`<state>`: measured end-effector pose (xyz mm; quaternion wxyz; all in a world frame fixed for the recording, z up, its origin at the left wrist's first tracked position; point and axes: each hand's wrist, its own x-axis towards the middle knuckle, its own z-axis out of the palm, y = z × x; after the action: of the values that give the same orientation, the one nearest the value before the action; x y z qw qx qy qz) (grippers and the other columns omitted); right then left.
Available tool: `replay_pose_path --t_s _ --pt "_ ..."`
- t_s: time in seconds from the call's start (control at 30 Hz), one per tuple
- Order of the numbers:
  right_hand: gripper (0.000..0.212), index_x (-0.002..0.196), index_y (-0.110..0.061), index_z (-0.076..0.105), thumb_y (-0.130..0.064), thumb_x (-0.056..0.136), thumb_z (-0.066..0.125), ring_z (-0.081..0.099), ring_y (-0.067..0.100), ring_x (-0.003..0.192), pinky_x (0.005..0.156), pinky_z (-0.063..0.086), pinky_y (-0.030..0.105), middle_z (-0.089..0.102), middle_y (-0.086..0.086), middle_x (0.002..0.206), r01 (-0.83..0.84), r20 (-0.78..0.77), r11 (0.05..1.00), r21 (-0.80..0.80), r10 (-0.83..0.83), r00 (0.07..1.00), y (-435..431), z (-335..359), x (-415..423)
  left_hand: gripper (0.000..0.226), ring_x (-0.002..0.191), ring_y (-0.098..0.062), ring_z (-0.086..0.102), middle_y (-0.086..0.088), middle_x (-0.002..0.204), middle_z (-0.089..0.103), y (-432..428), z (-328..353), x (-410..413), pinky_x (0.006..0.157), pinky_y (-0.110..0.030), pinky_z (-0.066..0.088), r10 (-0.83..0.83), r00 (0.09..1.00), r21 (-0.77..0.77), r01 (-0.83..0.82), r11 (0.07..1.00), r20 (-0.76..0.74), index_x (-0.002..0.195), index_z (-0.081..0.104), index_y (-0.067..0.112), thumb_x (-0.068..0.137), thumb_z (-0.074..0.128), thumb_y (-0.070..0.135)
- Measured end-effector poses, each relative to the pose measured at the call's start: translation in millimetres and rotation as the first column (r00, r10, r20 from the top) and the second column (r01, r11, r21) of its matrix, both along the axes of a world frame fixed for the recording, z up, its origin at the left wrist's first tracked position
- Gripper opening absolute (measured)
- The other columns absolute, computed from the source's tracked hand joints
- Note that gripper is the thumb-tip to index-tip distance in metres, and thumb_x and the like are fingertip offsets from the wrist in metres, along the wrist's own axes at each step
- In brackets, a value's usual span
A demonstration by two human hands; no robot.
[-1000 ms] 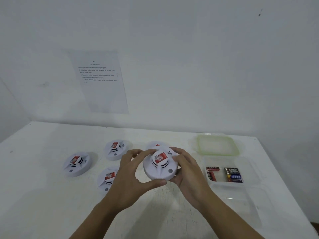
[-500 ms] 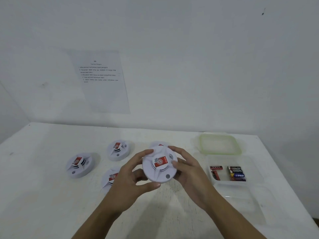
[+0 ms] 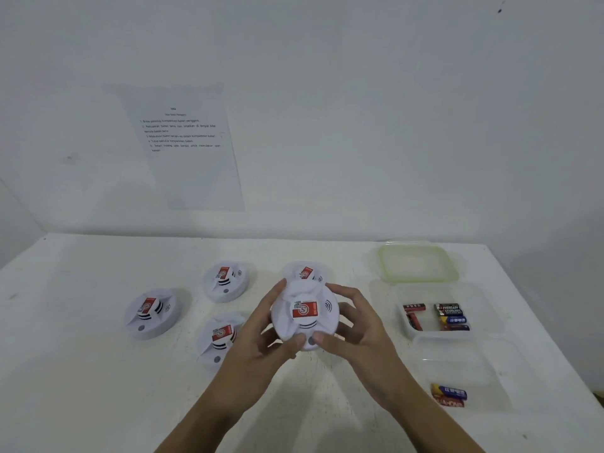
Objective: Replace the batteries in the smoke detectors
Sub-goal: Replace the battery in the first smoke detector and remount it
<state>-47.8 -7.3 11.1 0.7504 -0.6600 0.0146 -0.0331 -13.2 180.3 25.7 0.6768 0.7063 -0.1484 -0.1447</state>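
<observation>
The white desk [image 3: 81,387] carries everything, and a printed sheet [image 3: 186,148] is stuck on the wall behind it. Along the right edge are a green-rimmed lid [image 3: 416,261] at the back, an open clear tub [image 3: 474,289] in the middle and a second clear tub [image 3: 490,354] near the front right corner.

Five smoke detectors are in view. Four lie face up on the desk: one towards the left [image 3: 150,312], one behind it [image 3: 225,281], one nearer the front [image 3: 220,335] and one mid-desk [image 3: 305,273], partly hidden. The fifth, the held detector [image 3: 304,313], is lifted above the middle, gripped round its rim by the left hand [image 3: 261,338] and the right hand [image 3: 362,328], fingers curled on opposite sides, likely to twist it open.

It looks closed, so its swap seems barely begun. I cannot tell which of the others are done.

The middle tub's batteries [image 3: 451,317] look like the supply; the pair in the front tub [image 3: 449,395] may be spent. Nothing blocks the reach.
</observation>
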Motion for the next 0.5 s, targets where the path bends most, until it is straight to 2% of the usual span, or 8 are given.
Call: replay_pose_path --t_s 0.13,0.27,0.4,0.5 --pt "0.075 0.141 -0.031 0.051 0.0 0.08 0.082 0.065 0.028 0.119 0.093 0.059 0.045 0.066 0.003 0.13 -0.105 0.017 0.994 -0.035 0.106 0.994 -9 10 0 0.064 0.124 -0.006 0.061 0.022 0.135 0.062 4 7 7 0.09 -0.023 0.057 -0.097 0.995 0.004 0.097 0.995 0.033 0.142 0.043 0.039 0.088 0.067 0.018" --pt "0.071 0.138 -0.023 0.056 0.006 0.079 0.08 0.063 0.027 0.122 0.091 0.06 0.044 0.063 0.0 0.135 -0.174 0.041 0.982 -0.075 0.178 0.983 -15 19 2 0.056 0.122 -0.013 0.063 0.013 0.133 0.064 9 14 15 0.083 -0.023 0.057 -0.172 0.984 0.035 0.171 0.985 0.046 0.14 0.049 0.029 0.091 0.067 0.011" --pt "0.076 0.137 -0.025 0.054 0.006 0.075 0.084 0.062 0.024 0.123 0.091 0.06 0.044 0.063 -0.004 0.133 -0.186 0.017 0.976 -0.11 0.189 0.982 -12 13 0 0.065 0.124 -0.012 0.061 0.013 0.135 0.061 11 7 19 0.093 -0.031 0.058 -0.215 0.976 0.11 0.209 0.972 0.044 0.141 0.046 0.031 0.087 0.075 0.011" --pt "0.077 0.137 -0.027 0.053 0.005 0.074 0.085 0.062 0.024 0.123 0.09 0.06 0.044 0.063 -0.005 0.132 -0.189 -0.008 0.974 -0.128 0.19 0.982 -11 4 -3 0.067 0.123 -0.012 0.061 0.016 0.133 0.061 10 -1 19 0.093 -0.032 0.059 -0.223 0.974 0.131 0.217 0.967 0.032 0.14 0.047 0.034 0.085 0.078 0.012"
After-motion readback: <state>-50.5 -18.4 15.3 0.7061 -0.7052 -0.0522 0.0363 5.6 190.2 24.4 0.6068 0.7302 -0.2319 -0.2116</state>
